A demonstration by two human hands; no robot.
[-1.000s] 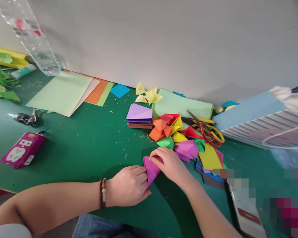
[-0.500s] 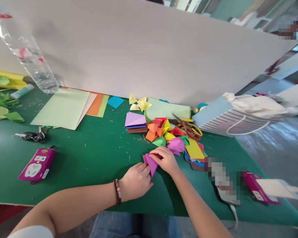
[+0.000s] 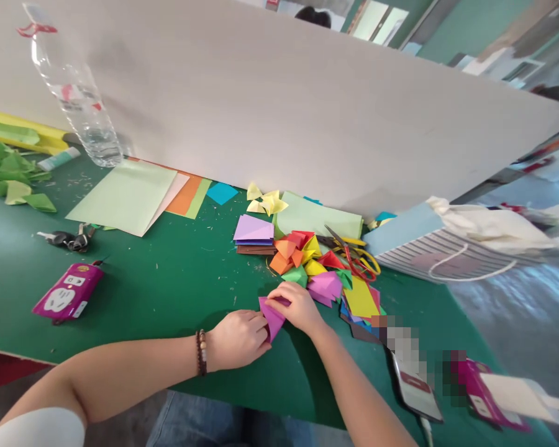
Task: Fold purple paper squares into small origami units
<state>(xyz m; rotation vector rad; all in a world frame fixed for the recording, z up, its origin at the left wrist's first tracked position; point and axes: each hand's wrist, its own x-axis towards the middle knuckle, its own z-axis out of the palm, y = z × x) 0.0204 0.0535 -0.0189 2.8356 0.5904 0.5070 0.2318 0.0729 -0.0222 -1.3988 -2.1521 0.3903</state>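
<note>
A purple piece of origami paper (image 3: 274, 324), folded into a pointed shape, is held between both hands just above the green table. My left hand (image 3: 240, 338), with a beaded bracelet at the wrist, grips its left and lower edge; the fingertips are partly hidden behind it. My right hand (image 3: 298, 307) pinches the upper right part between thumb and fingers. Right beside it lie folded purple pieces (image 3: 326, 287), a green folded piece (image 3: 295, 276) and orange folded pieces (image 3: 286, 256). A stack of square papers (image 3: 254, 231) sits farther back, lilac on top.
Scissors (image 3: 354, 254) and yellow paper (image 3: 361, 297) lie to the right, before a striped paper bag (image 3: 410, 248). A phone (image 3: 417, 385) and tissue pack (image 3: 487, 391) are near right. Left are keys (image 3: 69, 239), another tissue pack (image 3: 69, 290) and a bottle (image 3: 81, 105). A white partition (image 3: 261, 93) stands behind.
The camera view has tilted and shifted slightly. Both hands, still holding the purple paper, appear a little farther left, and the paper has turned slightly.
</note>
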